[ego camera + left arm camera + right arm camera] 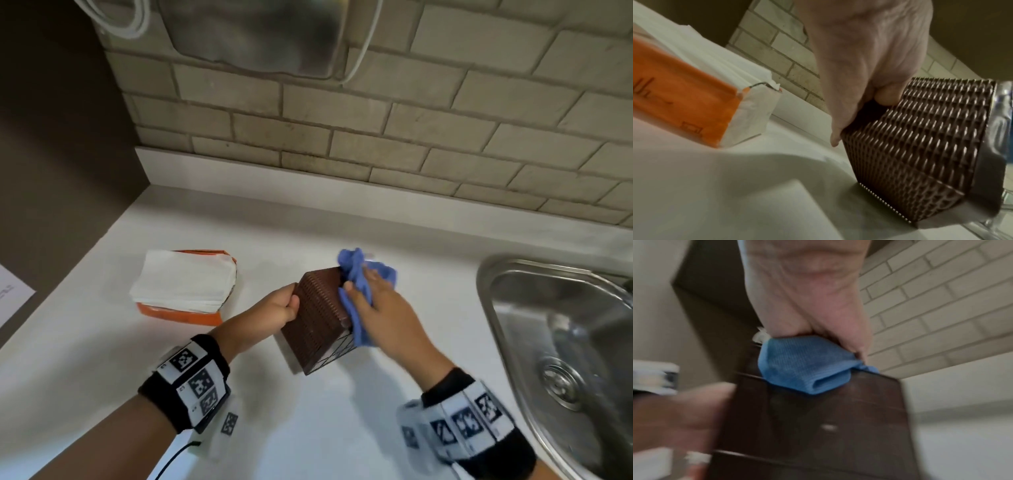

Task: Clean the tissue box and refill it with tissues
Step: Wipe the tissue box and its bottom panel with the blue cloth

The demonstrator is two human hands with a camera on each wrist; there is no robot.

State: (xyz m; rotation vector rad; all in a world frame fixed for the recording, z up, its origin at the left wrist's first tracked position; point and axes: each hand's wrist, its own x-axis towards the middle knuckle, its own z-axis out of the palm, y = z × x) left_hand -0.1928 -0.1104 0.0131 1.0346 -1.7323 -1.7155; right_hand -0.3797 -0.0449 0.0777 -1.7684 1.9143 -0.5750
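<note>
A person tilts a brown woven-pattern tissue box on a white surface, one lower corner resting on it near the middle, between an opened pack of tissues on the left and a stainless-steel sink on the right. The left hand grips the box's left upper edge, thumb on the textured side and fingers curled round the rim, as the left wrist view shows from close by. The right hand presses a bunched blue cloth against the box's right face, its fingers curled over the fabric; in the blurred right wrist view the cloth lies folded between the hand and the smooth dark panel of the box. The tissue pack, in an orange wrapper torn open at the top, lies flat and apart from the box, its white sheets exposed. Both wrists carry black bands with black-and-white square markers. Behind the surface rises a wall of pale brick-shaped tiles, with a dull metal fixture mounted above and a white cable looping beside it.
</note>
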